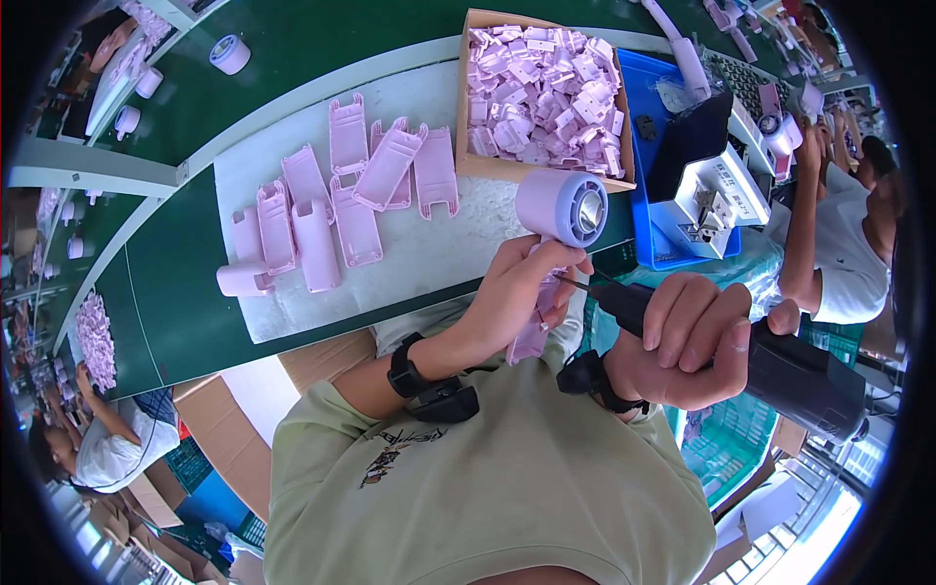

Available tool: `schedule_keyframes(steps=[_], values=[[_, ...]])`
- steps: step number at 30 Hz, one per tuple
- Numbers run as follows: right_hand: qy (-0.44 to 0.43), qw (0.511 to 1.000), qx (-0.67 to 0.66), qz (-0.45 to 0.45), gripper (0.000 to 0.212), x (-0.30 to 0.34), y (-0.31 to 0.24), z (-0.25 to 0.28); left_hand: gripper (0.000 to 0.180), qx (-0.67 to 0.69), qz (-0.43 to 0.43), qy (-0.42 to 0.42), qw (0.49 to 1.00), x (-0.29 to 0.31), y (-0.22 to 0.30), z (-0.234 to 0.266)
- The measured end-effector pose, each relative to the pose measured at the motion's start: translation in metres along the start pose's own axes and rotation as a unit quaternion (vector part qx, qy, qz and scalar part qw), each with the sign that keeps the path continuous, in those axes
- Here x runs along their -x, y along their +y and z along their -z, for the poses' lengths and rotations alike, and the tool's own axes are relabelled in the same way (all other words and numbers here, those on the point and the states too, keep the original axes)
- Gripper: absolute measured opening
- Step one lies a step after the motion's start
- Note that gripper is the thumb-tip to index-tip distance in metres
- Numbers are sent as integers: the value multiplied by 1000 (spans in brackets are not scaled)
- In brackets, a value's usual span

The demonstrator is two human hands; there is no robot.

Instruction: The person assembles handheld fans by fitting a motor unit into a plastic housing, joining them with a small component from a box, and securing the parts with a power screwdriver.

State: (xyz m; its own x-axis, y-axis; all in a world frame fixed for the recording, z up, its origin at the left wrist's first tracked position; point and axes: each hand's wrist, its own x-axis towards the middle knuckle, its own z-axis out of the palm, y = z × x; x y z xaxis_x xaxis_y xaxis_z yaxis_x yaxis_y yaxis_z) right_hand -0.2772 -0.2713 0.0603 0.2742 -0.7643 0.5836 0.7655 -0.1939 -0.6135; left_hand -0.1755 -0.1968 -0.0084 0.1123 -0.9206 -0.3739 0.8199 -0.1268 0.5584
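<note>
pale green shirt fills the near view, with dark bands on both wrists. right hand has its fingers clamped on a black electric screwdriver, whose bit meets the lilac handheld fan. left hand has its fingers wrapped round the fan's handle, holding it up above the near edge of the green worktop. beyond, lilac handle shells lie on a white foam sheet. farther off, a cardboard box holds small lilac parts, beside a blue tray.

Probably a factory assembly line: green conveyor belt, box of pink parts.
</note>
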Motion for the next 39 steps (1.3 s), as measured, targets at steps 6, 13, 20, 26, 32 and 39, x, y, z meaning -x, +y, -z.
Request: schedule_keyframes(steps=[6,13,20,26,32,39], values=[[-26,1000,16,-3,25,1,3,1,29,0,-7,21,1000,1,-2,-6],[-47,998,11,27,27,4,3,-3,28,2,-22,64,998,1,-1,-14],[-61,998,-5,19,24,3,2,-3,27,1,-24,65,998,5,-1,-13],[-67,997,-25,1,25,-1,4,0,26,0,-40,39,998,5,2,-8],[-27,994,-110,3,21,-14,8,-25,27,-62,-87,54,993,16,29,2],[69,991,-112,37,20,-32,-22,39,34,-390,-145,183,891,33,198,107]])
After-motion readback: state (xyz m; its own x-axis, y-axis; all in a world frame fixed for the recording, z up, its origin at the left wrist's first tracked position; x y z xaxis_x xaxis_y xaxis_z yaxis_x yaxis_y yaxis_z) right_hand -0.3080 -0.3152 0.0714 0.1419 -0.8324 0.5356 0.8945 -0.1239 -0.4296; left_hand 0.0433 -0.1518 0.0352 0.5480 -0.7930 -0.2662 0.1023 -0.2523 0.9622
